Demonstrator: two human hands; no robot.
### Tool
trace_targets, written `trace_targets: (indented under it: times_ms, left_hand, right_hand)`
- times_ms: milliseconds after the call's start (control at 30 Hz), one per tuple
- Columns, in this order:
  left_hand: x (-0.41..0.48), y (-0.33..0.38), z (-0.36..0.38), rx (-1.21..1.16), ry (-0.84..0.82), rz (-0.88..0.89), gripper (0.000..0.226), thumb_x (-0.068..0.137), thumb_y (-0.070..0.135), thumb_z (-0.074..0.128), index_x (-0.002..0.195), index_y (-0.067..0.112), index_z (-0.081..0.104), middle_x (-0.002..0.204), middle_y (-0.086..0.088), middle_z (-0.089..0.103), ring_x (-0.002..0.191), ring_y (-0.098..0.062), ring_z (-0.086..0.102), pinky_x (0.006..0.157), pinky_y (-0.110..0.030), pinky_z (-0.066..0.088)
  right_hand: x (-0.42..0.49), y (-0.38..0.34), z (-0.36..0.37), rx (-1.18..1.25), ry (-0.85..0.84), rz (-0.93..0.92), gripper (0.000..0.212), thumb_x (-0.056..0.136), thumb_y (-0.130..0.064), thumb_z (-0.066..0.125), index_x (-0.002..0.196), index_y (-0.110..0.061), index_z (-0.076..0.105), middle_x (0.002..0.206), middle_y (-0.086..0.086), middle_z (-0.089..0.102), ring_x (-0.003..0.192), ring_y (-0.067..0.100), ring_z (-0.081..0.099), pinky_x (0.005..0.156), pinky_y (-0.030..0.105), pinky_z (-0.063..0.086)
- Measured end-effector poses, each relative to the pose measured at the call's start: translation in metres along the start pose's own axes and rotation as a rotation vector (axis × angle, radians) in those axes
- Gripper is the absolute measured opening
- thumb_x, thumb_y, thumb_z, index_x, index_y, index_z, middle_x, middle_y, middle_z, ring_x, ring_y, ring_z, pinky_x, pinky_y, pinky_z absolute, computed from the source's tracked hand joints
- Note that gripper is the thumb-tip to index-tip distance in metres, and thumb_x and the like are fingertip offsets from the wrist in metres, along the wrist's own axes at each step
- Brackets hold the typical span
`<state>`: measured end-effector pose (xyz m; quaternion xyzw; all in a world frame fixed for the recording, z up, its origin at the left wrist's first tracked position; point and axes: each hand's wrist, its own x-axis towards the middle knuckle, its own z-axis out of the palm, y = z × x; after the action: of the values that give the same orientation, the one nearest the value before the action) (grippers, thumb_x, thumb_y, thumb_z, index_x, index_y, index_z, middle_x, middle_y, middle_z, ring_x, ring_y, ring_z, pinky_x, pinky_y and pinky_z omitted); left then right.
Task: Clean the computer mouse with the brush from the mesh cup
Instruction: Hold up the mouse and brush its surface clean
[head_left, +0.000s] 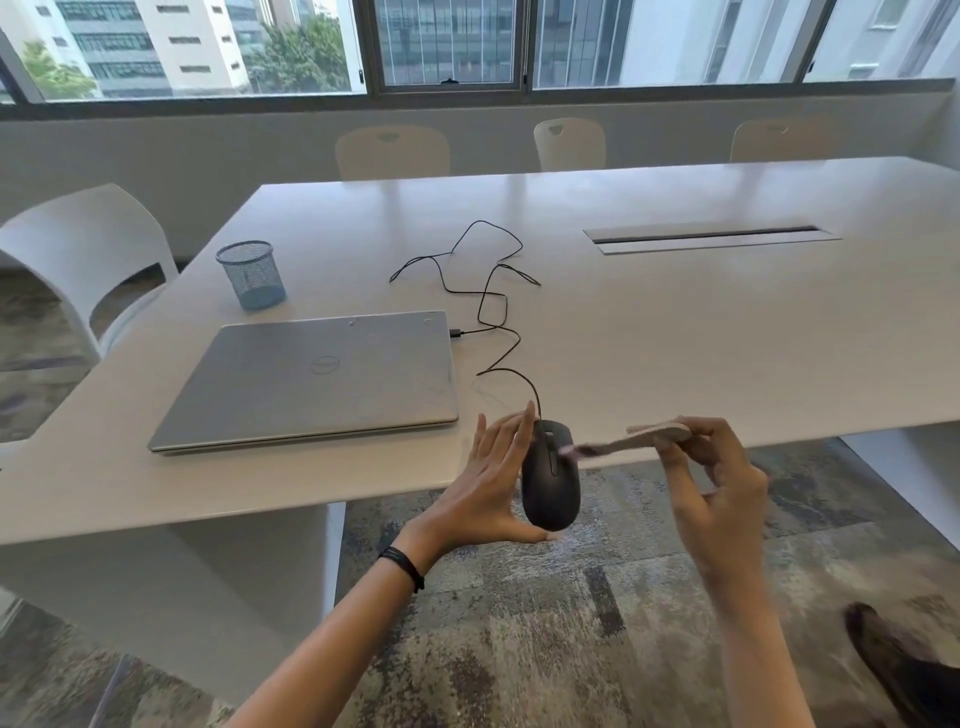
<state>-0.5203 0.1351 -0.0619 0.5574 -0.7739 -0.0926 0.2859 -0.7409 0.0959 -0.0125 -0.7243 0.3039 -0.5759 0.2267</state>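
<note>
The left hand (488, 488) held the black mouse (550, 488) up at the near edge of the counter (675, 338), thumb under its rear end and fingers straight along its left side. The right hand (722, 488) pinched the pale handle of the brush (623, 441), whose blurred bristles touched the mouse by the wheel. The cable (488, 301) trailed in loops across the counter to a closed laptop (322, 374). Beyond the laptop a blue mesh cup (252, 273) stood upright.

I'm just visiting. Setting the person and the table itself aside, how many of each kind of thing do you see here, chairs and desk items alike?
laptop: 1
mesh cup: 1
mouse: 1
brush: 1
chairs: 4
Total: 8
</note>
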Motion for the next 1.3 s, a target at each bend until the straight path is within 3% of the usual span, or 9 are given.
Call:
trace_targets:
  times_ms: [33, 233, 433, 567, 733, 900, 1000, 1133, 1300]
  left_hand:
    - [-0.001, 0.000, 0.000, 0.000, 0.002, -0.001, 0.135, 0.064, 0.057, 0.077, 0.144, 0.015, -0.023, 0.152, -0.010, 0.017, 0.143, -0.017, 0.004, 0.116, -0.040, -0.016]
    - [-0.002, -0.006, -0.003, 0.007, 0.002, -0.003, 0.135, 0.064, 0.055, 0.078, 0.143, 0.015, -0.023, 0.152, -0.010, 0.016, 0.144, -0.018, 0.004, 0.116, -0.043, -0.015]
    - [-0.001, -0.008, -0.003, -0.010, -0.007, -0.009, 0.135, 0.063, 0.053, 0.080, 0.144, 0.011, -0.021, 0.152, -0.008, 0.015, 0.144, -0.019, 0.005, 0.115, -0.039, -0.017]
    - [0.000, -0.009, -0.001, -0.010, -0.017, -0.001, 0.135, 0.064, 0.056, 0.078, 0.144, 0.012, -0.021, 0.152, -0.008, 0.015, 0.145, -0.019, 0.005, 0.116, -0.041, -0.016]
    - [0.000, -0.010, 0.000, -0.006, -0.023, 0.008, 0.135, 0.065, 0.058, 0.076, 0.144, 0.016, -0.025, 0.151, -0.007, 0.017, 0.144, -0.018, 0.006, 0.115, -0.038, -0.017]
    - [-0.001, -0.012, 0.003, -0.029, -0.028, -0.007, 0.134, 0.065, 0.057, 0.077, 0.144, 0.015, -0.023, 0.152, -0.007, 0.015, 0.144, -0.016, 0.003, 0.114, -0.036, -0.019]
    - [0.002, -0.013, 0.003, -0.025, -0.028, -0.008, 0.135, 0.065, 0.058, 0.076, 0.145, 0.013, -0.022, 0.152, -0.006, 0.015, 0.144, -0.017, 0.004, 0.115, -0.038, -0.018]
    - [0.004, -0.015, 0.005, -0.019, -0.029, -0.013, 0.135, 0.064, 0.059, 0.076, 0.145, 0.016, -0.024, 0.152, -0.006, 0.014, 0.145, -0.016, 0.003, 0.115, -0.040, -0.018]
    - [0.005, -0.016, 0.006, -0.038, -0.025, -0.013, 0.135, 0.064, 0.060, 0.076, 0.145, 0.018, -0.025, 0.151, -0.001, 0.013, 0.144, -0.013, 0.002, 0.114, -0.034, -0.020]
  right_hand:
    - [0.000, 0.000, 0.002, -0.009, 0.009, -0.002, 0.011, 0.088, -0.014, 0.058, 0.097, -0.020, 0.055, 0.091, -0.009, 0.072, 0.088, -0.014, 0.063, 0.070, 0.002, 0.046]
    - [0.002, -0.005, -0.001, 0.084, -0.062, 0.089, 0.016, 0.084, -0.021, 0.061, 0.089, -0.034, 0.054, 0.090, -0.034, 0.068, 0.090, -0.012, 0.065, 0.080, 0.004, 0.046]
    - [0.004, -0.002, 0.006, 0.047, -0.032, 0.082, 0.010, 0.087, -0.010, 0.062, 0.091, -0.016, 0.055, 0.094, -0.042, 0.064, 0.096, -0.018, 0.060, 0.091, 0.009, 0.045]
    - [0.003, 0.001, 0.014, 0.041, -0.027, 0.094, 0.012, 0.086, -0.025, 0.058, 0.089, -0.014, 0.054, 0.094, -0.044, 0.063, 0.098, -0.020, 0.058, 0.097, 0.015, 0.045]
    - [0.002, 0.010, 0.013, 0.040, -0.036, 0.111, 0.008, 0.085, -0.016, 0.063, 0.087, -0.019, 0.055, 0.084, -0.031, 0.068, 0.093, -0.021, 0.059, 0.073, 0.000, 0.045]
    - [0.005, 0.012, 0.010, 0.035, -0.017, 0.082, 0.006, 0.087, -0.025, 0.059, 0.088, -0.022, 0.054, 0.094, -0.026, 0.070, 0.100, -0.017, 0.059, 0.084, 0.006, 0.046]
    - [0.004, 0.013, 0.013, 0.023, -0.048, 0.119, 0.009, 0.086, -0.026, 0.060, 0.085, -0.019, 0.054, 0.093, -0.011, 0.073, 0.091, -0.012, 0.065, 0.066, 0.012, 0.053]
    - [0.007, 0.008, 0.012, 0.023, -0.048, 0.110, 0.007, 0.087, -0.033, 0.058, 0.085, -0.036, 0.052, 0.093, -0.029, 0.070, 0.073, -0.004, 0.066, 0.048, 0.021, 0.046]
    - [0.009, 0.009, 0.015, -0.052, -0.059, 0.092, 0.009, 0.089, -0.035, 0.056, 0.084, -0.035, 0.048, 0.100, -0.030, 0.068, 0.056, 0.034, 0.062, 0.031, 0.031, 0.032]
